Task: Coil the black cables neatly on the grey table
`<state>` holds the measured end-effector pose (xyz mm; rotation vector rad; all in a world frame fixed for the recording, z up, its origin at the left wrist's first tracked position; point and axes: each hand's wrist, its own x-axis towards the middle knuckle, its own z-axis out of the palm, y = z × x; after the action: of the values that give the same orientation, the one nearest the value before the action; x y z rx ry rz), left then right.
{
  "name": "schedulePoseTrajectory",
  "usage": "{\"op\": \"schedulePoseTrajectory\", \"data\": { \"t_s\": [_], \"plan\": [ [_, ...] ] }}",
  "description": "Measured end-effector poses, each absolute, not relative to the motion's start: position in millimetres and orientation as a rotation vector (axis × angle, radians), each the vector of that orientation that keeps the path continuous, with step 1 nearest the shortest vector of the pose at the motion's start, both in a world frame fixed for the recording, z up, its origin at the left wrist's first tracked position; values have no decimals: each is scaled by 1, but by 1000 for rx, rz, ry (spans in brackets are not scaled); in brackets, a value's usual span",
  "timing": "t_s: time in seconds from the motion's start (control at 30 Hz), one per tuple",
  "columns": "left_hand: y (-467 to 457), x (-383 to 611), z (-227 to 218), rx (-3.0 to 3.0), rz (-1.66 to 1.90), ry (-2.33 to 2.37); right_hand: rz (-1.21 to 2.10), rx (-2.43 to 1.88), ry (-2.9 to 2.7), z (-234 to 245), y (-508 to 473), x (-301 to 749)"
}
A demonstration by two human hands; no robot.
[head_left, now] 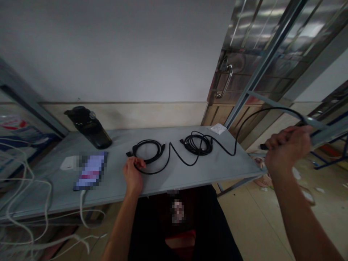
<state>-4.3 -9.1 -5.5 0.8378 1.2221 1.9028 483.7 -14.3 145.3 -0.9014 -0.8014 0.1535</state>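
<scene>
A loose black cable [189, 165] runs in bends across the grey table from hand to hand. Closed around its right end, my right hand [289, 145] is raised beyond the table's right side, and a dark connector [264, 146] pokes out of the fist. Near the front edge my left hand [133, 170] rests on the tabletop with curled fingers on the other end. Just behind it lies a coiled black cable [148, 150] with its plugs showing. A second coiled black cable [198, 145] sits farther right, and the loose cable passes over it.
On the left of the table [168, 181] are a dark bottle [91, 128], a phone [91, 172] and a white item [67, 163]. White cables [49, 195] hang at the far left. Crumpled paper [218, 128] lies at the back right, near a metal post [261, 69].
</scene>
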Motion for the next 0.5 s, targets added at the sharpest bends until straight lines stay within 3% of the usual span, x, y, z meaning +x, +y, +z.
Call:
{"op": "schedulePoseTrajectory", "data": {
  "t_s": [0.33,0.5],
  "plan": [
    [-17,-1,-9,1115,1731,1264,427,-1029,-1375,108,-20,336],
    [-18,0,-7,1105,1685,1304,555,-897,-1927,71,-27,248]
  ]
}}
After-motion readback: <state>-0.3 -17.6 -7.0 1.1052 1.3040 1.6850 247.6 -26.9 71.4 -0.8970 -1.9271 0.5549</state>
